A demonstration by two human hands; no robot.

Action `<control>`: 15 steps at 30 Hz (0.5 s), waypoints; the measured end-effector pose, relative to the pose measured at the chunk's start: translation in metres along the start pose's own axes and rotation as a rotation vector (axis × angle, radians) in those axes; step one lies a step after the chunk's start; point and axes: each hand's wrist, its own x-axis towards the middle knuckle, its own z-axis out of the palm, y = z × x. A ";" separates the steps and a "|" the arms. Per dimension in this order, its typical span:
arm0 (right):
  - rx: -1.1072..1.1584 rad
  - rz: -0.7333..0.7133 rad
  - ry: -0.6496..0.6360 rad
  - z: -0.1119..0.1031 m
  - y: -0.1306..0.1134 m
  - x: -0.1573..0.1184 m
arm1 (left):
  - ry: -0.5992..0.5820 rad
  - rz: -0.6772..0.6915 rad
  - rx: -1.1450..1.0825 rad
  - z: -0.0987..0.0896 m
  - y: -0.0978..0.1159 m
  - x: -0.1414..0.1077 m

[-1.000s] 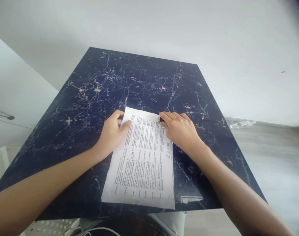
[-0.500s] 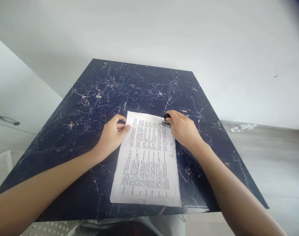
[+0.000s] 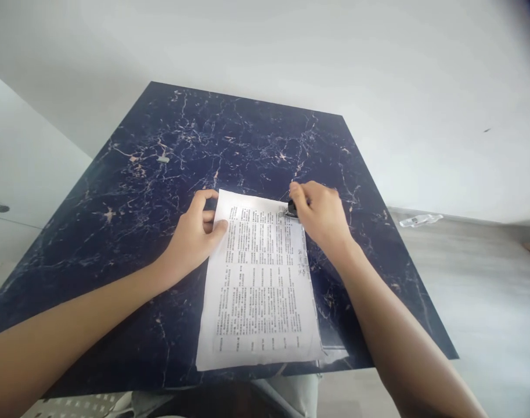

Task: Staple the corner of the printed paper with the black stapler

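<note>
Printed sheets of paper (image 3: 260,278) lie on the dark blue marbled table (image 3: 247,133), near its front edge. At their upper left edge, my left hand (image 3: 201,226) grips the paper between thumb and fingers. My right hand (image 3: 321,212) is closed around a small black stapler (image 3: 293,209) at the upper right corner of the sheets. The stapler's metal front end reaches over the paper's edge, and most of its body is hidden by my fingers. Handwriting shows along the paper's right margin.
A small light strip, perhaps staples (image 3: 163,159), lies on the table's left part. On the floor to the right is a clear plastic item (image 3: 421,220) beside the wall. My legs are below the table's front edge.
The camera view has shifted a little. My right hand's thumb and fingers now sit higher over the stapler, which stays at the same corner. The left hand still holds the paper's edge.
</note>
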 end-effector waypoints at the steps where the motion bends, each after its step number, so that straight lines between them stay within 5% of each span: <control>1: -0.055 -0.035 -0.044 0.003 -0.003 0.001 | -0.005 0.007 0.004 0.000 0.000 0.000; 9: -0.150 -0.052 0.027 0.011 -0.008 0.003 | -0.021 0.193 0.201 -0.002 -0.001 0.000; 15: -0.177 -0.152 -0.127 0.008 -0.003 0.004 | -0.038 0.247 0.328 -0.003 -0.006 0.004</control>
